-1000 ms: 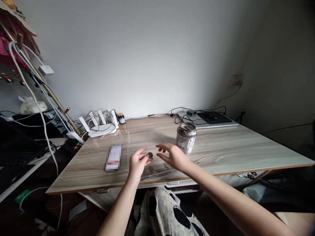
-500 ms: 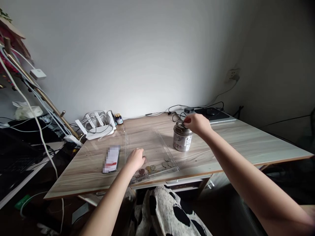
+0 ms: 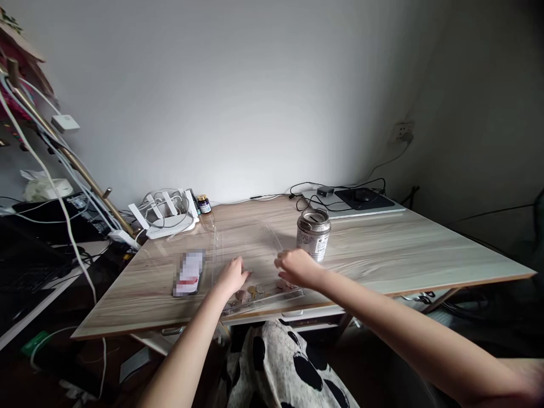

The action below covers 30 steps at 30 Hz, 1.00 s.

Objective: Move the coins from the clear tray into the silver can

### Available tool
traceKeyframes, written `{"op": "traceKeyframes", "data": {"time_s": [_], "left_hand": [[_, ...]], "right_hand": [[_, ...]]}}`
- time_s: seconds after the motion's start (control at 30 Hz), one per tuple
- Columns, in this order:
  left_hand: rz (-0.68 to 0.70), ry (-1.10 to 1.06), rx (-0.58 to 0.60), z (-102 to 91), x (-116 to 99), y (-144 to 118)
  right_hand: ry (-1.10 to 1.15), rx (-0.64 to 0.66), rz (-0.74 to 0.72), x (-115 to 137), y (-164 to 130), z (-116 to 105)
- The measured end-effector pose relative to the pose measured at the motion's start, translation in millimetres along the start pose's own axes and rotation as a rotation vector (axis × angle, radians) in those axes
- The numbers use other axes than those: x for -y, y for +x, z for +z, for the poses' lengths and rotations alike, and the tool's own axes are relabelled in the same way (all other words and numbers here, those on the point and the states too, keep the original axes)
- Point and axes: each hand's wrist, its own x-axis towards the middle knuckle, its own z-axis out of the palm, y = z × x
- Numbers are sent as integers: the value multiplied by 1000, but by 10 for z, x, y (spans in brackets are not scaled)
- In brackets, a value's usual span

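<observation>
1. While the left hand (image 3: 233,276) rests loosely open on the clear tray (image 3: 221,243), the right hand (image 3: 296,267) curls over coins (image 3: 250,293) at lower centre; its grip cannot be told.
2. Just beyond the right hand, up and right, stands the tin can (image 3: 313,234).
3. Left of the tray lies a phone (image 3: 188,273).

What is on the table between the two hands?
Between the left hand and the right hand, a few coins lie in the clear tray, as the head view shows.
</observation>
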Motion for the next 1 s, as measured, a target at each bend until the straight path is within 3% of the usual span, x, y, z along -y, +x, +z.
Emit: {"op": "traceKeyframes", "data": {"time_s": [0.13,0.33,0.53,1.0], "left_hand": [[93,3,-38,19,-74,-28],[123,13,-4,-5,-116,-52],[101,11,-16,30,-86,-32],[88,-220,-41,95,81,-7]], "right_hand": [[-9,159,-68,150,99,221],[85,315,-49,161,153,125],[379,287,-27,203,180,265],[535,259,-4,329,219,334]]}}
